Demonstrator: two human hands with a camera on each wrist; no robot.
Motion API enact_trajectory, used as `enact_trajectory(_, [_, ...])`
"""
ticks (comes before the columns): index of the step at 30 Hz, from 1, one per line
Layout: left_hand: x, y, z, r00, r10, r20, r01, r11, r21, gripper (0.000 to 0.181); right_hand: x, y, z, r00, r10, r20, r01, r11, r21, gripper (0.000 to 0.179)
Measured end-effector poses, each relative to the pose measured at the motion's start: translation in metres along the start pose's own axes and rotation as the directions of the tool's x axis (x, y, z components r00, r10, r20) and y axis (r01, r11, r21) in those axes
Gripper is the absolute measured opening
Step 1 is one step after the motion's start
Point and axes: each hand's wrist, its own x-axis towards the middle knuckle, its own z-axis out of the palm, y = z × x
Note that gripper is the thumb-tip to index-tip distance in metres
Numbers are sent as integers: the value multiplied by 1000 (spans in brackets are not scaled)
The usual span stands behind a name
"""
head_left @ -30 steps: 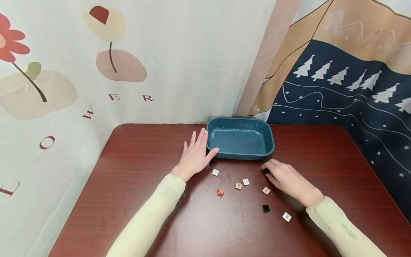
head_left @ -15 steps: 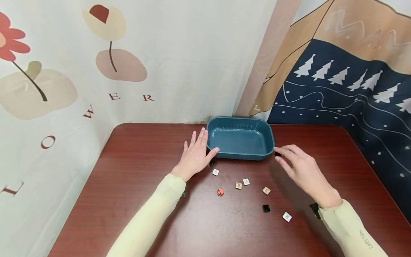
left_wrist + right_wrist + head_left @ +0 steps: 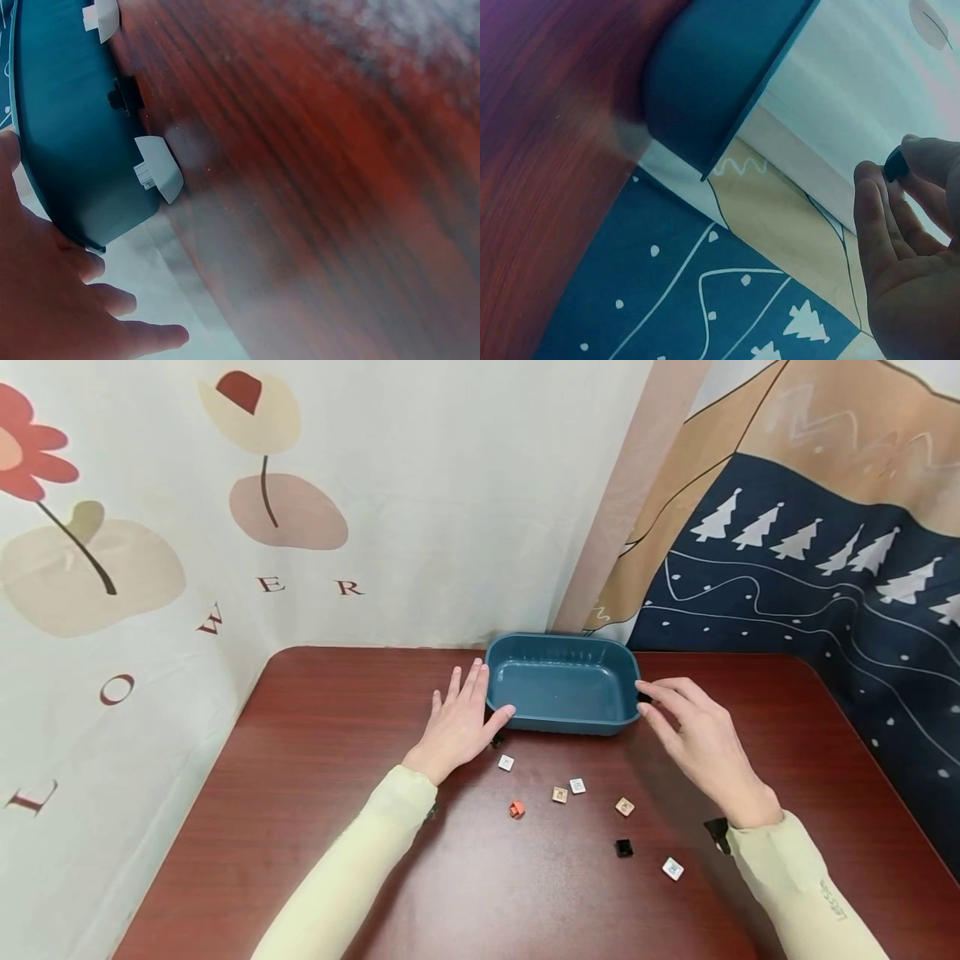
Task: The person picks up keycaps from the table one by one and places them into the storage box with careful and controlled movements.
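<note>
My right hand (image 3: 701, 743) pinches a small black keycap (image 3: 895, 165) between thumb and fingertips, beside the right rim of the blue-green plastic basin (image 3: 562, 725). My left hand (image 3: 456, 725) lies with fingers spread and straight along the basin's left side, the thumb over its front left corner. Close to that thumb are a black keycap (image 3: 497, 740), partly hidden, and a white keycap (image 3: 506, 763). Farther right lie a tan keycap (image 3: 559, 795), another white keycap (image 3: 577, 786) and a second tan one (image 3: 625, 807). An orange-red piece (image 3: 517, 810) lies left of them.
Nearer the front of the red-brown table (image 3: 480, 893) are a black keycap (image 3: 623, 848) and a white keycap (image 3: 672, 869). Behind the table hangs a printed curtain (image 3: 420, 510), and a dark blue cloth with tree shapes (image 3: 810, 585) hangs at the right.
My right hand has lifted the black keycap from the table in front of the basin and carried it right and up to the basin's right rim. My left hand stays in place.
</note>
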Motion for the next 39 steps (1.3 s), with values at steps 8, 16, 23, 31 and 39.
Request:
enact_trajectory(8, [0,0,0,1000,-1,2,1,1000,6,90,15,2,16,999,44,20,-45,998,37,36])
enact_trajectory(16, [-1,2,-2,1000,-7,3,7,1000,6,90,26,13,39,994,80,78,-85,995,57,30])
enact_trajectory(23, [-1,2,-3,1000,-7,9,7,1000,8,91,32,19,53,987,86,136,-93,995,43,28])
enact_trajectory(31, [0,2,-2,1000,-10,9,10,1000,0,91,35,21,62,972,89,219,-96,995,20,32])
enact_trajectory(39, [-1,2,-1,1000,-8,3,8,1000,-6,90,31,19,60,960,115,257,-119,993,4,38])
